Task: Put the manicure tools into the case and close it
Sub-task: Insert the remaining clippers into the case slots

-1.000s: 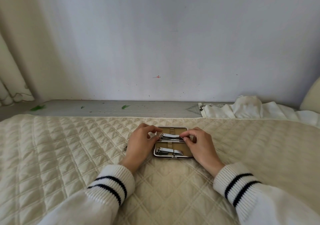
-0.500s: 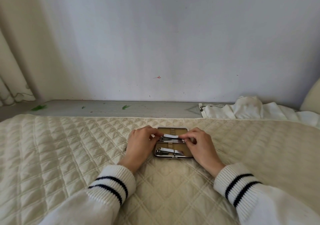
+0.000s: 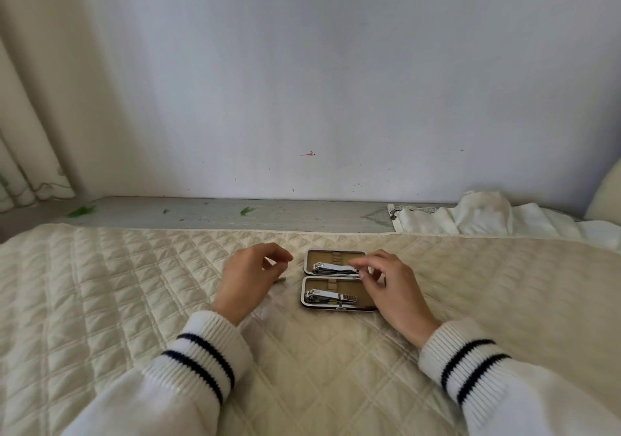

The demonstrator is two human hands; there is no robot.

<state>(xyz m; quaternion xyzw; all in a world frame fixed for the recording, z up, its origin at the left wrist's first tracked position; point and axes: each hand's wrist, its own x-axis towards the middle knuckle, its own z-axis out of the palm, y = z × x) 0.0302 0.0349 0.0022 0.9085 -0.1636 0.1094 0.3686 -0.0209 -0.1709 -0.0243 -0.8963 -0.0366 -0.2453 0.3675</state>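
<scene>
A small manicure case [image 3: 336, 254] lies open flat on the quilt, tan inside with two halves. One silver nail clipper [image 3: 332, 269] sits in the far half and a second clipper [image 3: 327, 297] in the near half. My left hand [image 3: 247, 279] hovers just left of the case, fingers curled loosely and holding nothing. A thin metal tool [image 3: 280, 280] lies on the quilt beside that hand, mostly hidden. My right hand [image 3: 389, 286] rests over the case's right end, fingertips touching the far clipper's end without gripping it.
A cream quilted cover [image 3: 134, 301] spreads across the bed. Behind it runs a grey ledge [image 3: 218, 212] below a white wall. Crumpled white cloth [image 3: 487, 217] lies at the back right, and a curtain [image 3: 20, 133] hangs at the far left.
My left hand has let go of the far clipper and drawn back to the left of the case. The clipper now lies seated in the far half; my right hand has loosened.
</scene>
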